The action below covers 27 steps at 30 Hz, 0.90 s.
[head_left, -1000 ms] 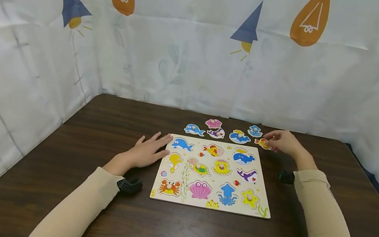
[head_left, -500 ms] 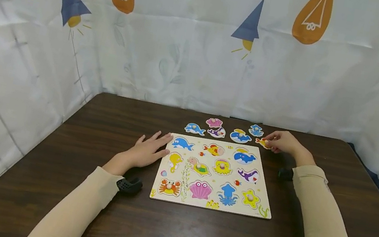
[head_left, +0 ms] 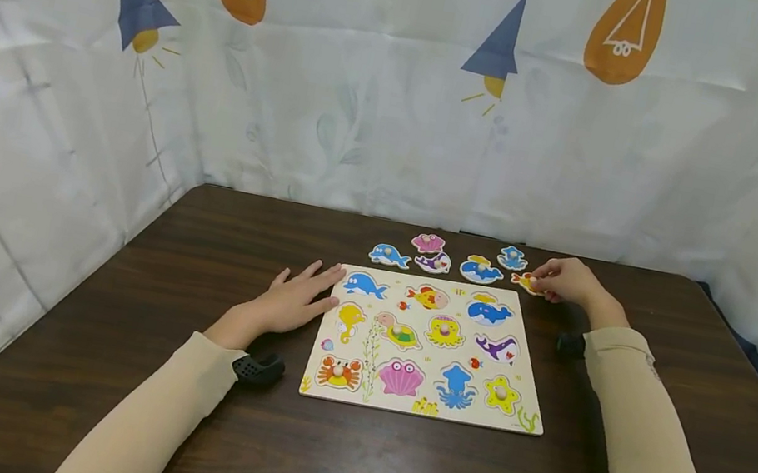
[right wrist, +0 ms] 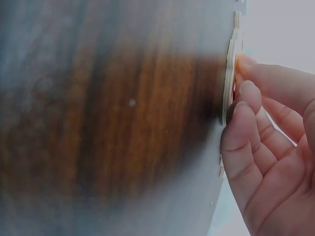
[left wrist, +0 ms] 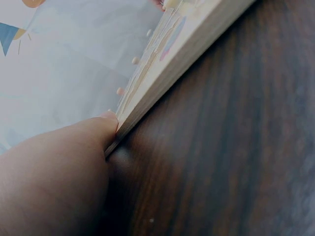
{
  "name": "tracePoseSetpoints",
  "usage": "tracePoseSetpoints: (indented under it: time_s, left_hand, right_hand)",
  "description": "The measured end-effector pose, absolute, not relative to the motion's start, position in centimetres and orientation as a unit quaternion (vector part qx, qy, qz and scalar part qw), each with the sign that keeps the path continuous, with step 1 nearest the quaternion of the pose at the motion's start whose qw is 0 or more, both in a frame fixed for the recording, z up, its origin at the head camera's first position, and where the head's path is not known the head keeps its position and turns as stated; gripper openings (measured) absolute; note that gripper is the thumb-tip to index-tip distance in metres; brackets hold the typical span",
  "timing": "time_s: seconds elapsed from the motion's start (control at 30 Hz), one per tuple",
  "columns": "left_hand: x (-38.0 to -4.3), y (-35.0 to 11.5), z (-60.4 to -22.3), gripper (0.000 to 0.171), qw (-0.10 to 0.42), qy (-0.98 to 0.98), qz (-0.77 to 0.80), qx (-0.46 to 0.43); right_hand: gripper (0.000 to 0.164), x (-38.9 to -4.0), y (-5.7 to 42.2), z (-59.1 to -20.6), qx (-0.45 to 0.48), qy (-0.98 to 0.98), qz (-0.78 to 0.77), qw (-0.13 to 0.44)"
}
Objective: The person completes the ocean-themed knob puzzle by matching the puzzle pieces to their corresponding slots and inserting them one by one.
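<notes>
A wooden peg puzzle board (head_left: 422, 400) with sea animal pictures lies on the brown table. My left hand (head_left: 291, 301) rests against its left edge with fingers spread, and in the left wrist view the thumb (left wrist: 106, 125) touches the board's edge. Beyond the board's far right corner, my right hand (head_left: 572, 283) pinches the orange and yellow fish puzzle piece (head_left: 526, 282). In the right wrist view the fish piece shows edge-on, its face partly covered by the fingers (right wrist: 241, 123). Crab (head_left: 338, 373), turtle (head_left: 398, 331) and octopus (head_left: 445, 332) carry knobs on the board.
Behind the board lie loose puzzle pieces: a blue dolphin (head_left: 389, 256), a pink shell (head_left: 428, 243), a purple whale (head_left: 433, 262), a blue whale (head_left: 481, 270) and a blue squid (head_left: 513, 258). A patterned white curtain (head_left: 398, 130) hangs beyond the table's far edge.
My right hand has closed its fingers further on the fish piece, which stays in about the same spot. The left hand keeps its place at the board.
</notes>
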<state>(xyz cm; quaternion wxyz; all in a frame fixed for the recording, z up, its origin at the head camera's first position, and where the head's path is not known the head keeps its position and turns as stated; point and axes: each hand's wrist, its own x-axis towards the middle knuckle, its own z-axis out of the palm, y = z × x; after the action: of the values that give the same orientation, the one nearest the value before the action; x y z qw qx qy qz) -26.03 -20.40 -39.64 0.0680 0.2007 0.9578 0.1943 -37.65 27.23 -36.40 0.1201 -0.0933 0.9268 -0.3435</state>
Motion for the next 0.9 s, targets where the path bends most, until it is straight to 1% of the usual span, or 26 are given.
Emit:
tracePoseSetpoints:
  time_s: [0.37,0.63,0.9]
  left_hand:
    - [-26.4,-20.62,-40.3,0.068,0.069,0.957,0.195,0.204]
    - [-26.13,-20.52,-39.85,0.067,0.069,0.957,0.2,0.199]
    - [-26.57,-20.78,-40.59,0.066,0.07,0.956,0.202,0.201]
  right_hand:
    - [0.028,-37.66,27.17,-36.38,-0.11,0.932,-0.325,0.118]
    - [0.029,-37.55,27.34,-36.01,-0.119,0.934,-0.318,0.114]
    - [0.03,-37.04,27.52,-35.62,-0.121,0.936,-0.31,0.112]
